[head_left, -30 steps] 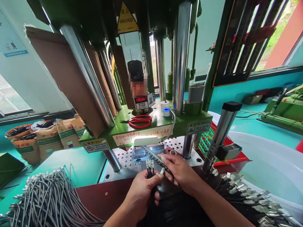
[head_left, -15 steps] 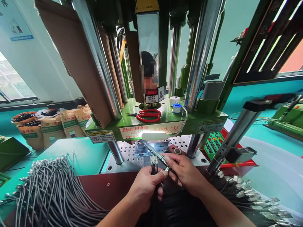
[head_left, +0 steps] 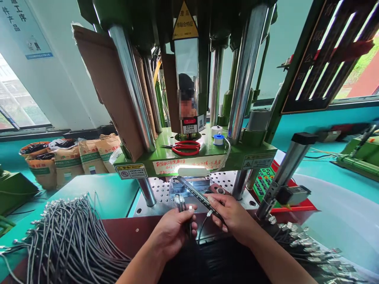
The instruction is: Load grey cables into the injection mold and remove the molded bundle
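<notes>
At a green metal press with polished steel columns, a worker's left hand grasps a small bunch of thin black cables with silvery connectors, their ends standing above the thumb. The right hand has its fingers wrapped round a long, narrow, dark metal bar, tilted up toward a glowing white lamp. One black cable with a silvery end meets the bar just beside the right fingers; whether it is seated, this onlooker cannot tell. Good work here seems to call for a steady right grip near that joint, the bar's slant held constant, and the left fingers feeding connectors singly, each squared to the bar, without tugging the hanging cable. Loose grey cables with metal ends lie heaped at left, well apart.
</notes>
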`<control>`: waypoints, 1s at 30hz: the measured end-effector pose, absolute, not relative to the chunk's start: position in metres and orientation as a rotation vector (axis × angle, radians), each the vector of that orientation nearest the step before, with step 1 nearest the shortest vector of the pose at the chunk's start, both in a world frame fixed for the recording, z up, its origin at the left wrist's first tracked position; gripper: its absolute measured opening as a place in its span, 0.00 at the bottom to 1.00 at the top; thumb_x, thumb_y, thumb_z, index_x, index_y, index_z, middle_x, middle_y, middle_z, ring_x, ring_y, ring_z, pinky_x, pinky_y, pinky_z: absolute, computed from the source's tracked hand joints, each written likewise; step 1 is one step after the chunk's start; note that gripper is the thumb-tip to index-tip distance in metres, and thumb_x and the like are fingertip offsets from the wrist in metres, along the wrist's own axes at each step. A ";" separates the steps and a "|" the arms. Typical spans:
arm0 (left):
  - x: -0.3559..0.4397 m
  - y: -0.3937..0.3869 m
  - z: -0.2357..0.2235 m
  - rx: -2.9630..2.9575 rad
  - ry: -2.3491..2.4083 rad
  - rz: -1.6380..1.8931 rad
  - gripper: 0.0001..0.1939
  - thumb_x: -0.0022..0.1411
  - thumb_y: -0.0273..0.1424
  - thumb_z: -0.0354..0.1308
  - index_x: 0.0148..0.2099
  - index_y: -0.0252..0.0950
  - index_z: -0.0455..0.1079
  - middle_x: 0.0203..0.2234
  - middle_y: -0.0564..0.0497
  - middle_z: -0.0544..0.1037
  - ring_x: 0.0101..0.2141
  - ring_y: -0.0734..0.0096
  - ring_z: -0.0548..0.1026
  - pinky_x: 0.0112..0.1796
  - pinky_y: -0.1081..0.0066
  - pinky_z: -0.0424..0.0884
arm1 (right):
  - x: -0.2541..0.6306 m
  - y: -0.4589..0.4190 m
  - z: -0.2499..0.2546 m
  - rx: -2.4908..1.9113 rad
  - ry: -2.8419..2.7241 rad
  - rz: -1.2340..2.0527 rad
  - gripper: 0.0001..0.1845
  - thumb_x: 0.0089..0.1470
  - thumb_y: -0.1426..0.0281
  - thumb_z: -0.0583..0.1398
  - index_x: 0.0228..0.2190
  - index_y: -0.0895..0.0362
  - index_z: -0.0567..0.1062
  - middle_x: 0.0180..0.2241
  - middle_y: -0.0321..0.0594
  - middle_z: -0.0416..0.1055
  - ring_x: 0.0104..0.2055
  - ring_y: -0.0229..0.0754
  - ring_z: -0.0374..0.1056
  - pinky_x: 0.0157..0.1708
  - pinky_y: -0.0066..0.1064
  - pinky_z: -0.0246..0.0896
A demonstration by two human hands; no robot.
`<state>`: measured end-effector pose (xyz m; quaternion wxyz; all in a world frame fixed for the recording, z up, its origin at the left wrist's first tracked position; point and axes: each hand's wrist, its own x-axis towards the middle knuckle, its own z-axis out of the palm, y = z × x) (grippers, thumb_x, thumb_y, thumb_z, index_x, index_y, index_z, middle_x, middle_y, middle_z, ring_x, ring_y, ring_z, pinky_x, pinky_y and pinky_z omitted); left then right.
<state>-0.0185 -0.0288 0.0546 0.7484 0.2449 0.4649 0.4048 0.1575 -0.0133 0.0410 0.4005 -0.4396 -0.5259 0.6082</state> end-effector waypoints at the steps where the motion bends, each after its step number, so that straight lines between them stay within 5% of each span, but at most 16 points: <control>1: -0.018 -0.030 0.056 0.537 0.976 0.862 0.14 0.57 0.22 0.56 0.47 0.30 0.66 0.22 0.54 0.67 0.21 0.80 0.67 0.23 0.78 0.65 | 0.158 -0.014 0.041 -1.107 -1.333 1.550 0.27 0.54 0.53 0.56 0.49 0.59 0.70 0.14 0.27 0.54 0.15 0.30 0.51 0.10 0.17 0.44; 9: -0.010 -0.035 0.047 0.607 1.051 0.857 0.07 0.52 0.21 0.61 0.33 0.30 0.65 0.20 0.53 0.68 0.20 0.80 0.66 0.22 0.78 0.64 | 0.153 -0.017 0.044 -1.086 -1.347 1.651 0.26 0.54 0.53 0.56 0.47 0.58 0.71 0.15 0.28 0.55 0.15 0.29 0.50 0.11 0.17 0.38; 23: -0.011 -0.031 0.044 0.666 1.034 0.841 0.06 0.49 0.22 0.63 0.31 0.25 0.69 0.21 0.50 0.70 0.19 0.81 0.66 0.19 0.81 0.63 | 0.150 -0.020 0.047 -1.105 -1.492 1.592 0.26 0.55 0.52 0.55 0.46 0.58 0.72 0.13 0.27 0.53 0.14 0.29 0.47 0.10 0.17 0.40; 30: -0.014 -0.030 0.046 0.555 1.026 0.928 0.06 0.56 0.22 0.59 0.37 0.24 0.69 0.23 0.47 0.72 0.23 0.76 0.71 0.27 0.76 0.70 | 0.160 -0.016 0.044 -1.052 -1.442 1.589 0.27 0.55 0.53 0.55 0.47 0.61 0.71 0.18 0.32 0.61 0.18 0.31 0.57 0.14 0.21 0.53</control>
